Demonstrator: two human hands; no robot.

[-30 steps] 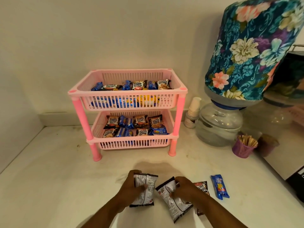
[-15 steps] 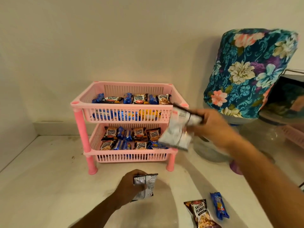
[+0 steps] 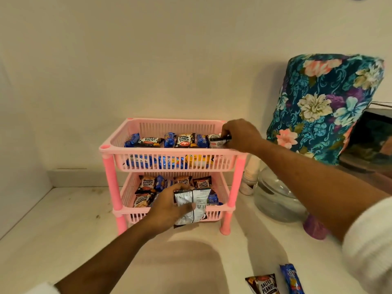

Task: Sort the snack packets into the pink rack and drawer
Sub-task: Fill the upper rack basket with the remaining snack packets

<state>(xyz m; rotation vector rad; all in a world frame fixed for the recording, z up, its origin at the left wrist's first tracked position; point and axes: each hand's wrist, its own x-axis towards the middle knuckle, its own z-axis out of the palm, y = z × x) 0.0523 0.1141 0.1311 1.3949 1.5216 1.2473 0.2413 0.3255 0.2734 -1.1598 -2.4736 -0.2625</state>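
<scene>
both hands grip packets: right hand (image 3: 241, 134) has carried its dark peanut packet (image 3: 220, 142) up from the white counter (image 3: 63, 240) into the top basket of the pink plastic rack (image 3: 169, 166); left hand (image 3: 167, 205) has brought its silver-backed packet (image 3: 192, 205) to the lower basket. two packets remain on the counter.

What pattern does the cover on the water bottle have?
A floral print on teal cloth cover, seen in the head view.
</scene>
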